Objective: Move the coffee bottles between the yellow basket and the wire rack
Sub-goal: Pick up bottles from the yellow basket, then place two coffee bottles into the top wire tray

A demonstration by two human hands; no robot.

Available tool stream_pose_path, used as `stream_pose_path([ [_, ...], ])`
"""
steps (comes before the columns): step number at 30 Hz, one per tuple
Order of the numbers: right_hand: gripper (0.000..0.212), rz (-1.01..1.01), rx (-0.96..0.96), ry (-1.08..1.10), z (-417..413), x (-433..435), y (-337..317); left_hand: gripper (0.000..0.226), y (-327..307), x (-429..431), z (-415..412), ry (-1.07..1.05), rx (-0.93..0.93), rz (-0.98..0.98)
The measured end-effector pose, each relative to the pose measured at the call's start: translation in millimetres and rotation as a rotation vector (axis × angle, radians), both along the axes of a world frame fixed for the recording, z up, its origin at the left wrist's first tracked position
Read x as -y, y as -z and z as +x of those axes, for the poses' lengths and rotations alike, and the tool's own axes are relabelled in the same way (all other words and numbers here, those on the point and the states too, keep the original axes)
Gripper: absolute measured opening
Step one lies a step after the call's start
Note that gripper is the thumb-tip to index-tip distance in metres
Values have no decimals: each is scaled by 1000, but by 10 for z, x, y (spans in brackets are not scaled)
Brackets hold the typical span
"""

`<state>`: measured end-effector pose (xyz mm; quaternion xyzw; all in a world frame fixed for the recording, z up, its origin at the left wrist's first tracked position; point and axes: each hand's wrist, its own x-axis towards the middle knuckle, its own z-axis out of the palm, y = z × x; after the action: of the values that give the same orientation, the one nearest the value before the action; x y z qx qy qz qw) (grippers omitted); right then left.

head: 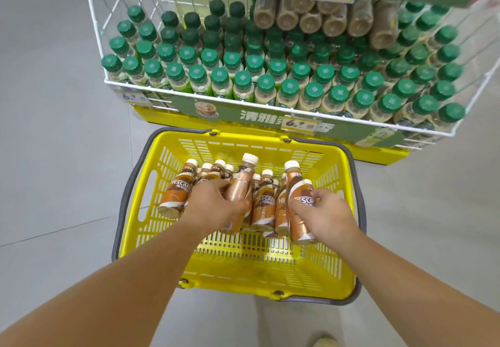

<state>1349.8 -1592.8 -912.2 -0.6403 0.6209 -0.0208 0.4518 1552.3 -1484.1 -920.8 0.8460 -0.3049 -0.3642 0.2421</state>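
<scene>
Coffee bottles (261, 203) lie crowded in the yellow basket (151, 241) below the wire rack (108, 49), each hand, left (216, 206) and right (327, 216), clamped on one.

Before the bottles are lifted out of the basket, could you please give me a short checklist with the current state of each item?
1. Left hand closed on a coffee bottle: ok, fingers wrap its body.
2. Right hand closed on a coffee bottle: ok, held at the label.
3. Caps on both held bottles: ok, white caps in place.
4. Yellow basket resting flat on the floor: ok.
5. Free slot in the wire rack: not ok, the visible rows are packed with green-capped bottles.
6. Other bottles pinning the held ones: cannot tell, they lie tightly bunched.
</scene>
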Motion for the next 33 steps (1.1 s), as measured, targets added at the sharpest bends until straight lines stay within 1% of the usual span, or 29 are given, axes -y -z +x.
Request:
stream_pose_path([
  [3, 26, -1, 49, -10, -79, -59, -370, 35, -375, -48, -26, -145, -208, -90],
  [6, 24, -30, 110, 0, -112, -112, -918, 28, -1011, -71, 4, -256, -469, -168],
  [9, 21, -68, 208, -2, -89, -127, -1628, 27, -1819, -70, 136, -251, -660, -193],
  [12, 19, -76, 315, 11, -28, -84, -2413, 14, -2751, -37, 302, -228, -833, -250],
  [15, 23, -134, 386, 12, 85, -2, -3298, 28, -3728, 6, 429, -266, -951, -361],
  [17, 26, -212, 441, 23, 204, 45, -3934, 37, -4399, 11, 470, -223, -939, -401],
  [19, 31, -320, 471, 41, 325, 88, -4582, 43, -5046, 8, 521, -165, -845, -432],
  [22, 36, -408, 528, 51, 535, 90, -5620, 42, -6010, -9, 655, -92, -725, -500],
  [24, 31, -470, 545, 32, 663, 76, -6295, 41, -6666, -2, 762, -53, -657, -556],
  [27, 21, -556, 552, -6, 847, 72, -7220, 40, -7598, 7, 938, -57, -598, -659],
  [31, 21, -684, 542, -9, 1030, 63, -8274, 34, -8591, 29, 1139, -9, -499, -776],
  [33, 22, -717, 555, -16, 1099, 82, -8706, 39, -9004, 40, 1216, 18, -451, -816],
])
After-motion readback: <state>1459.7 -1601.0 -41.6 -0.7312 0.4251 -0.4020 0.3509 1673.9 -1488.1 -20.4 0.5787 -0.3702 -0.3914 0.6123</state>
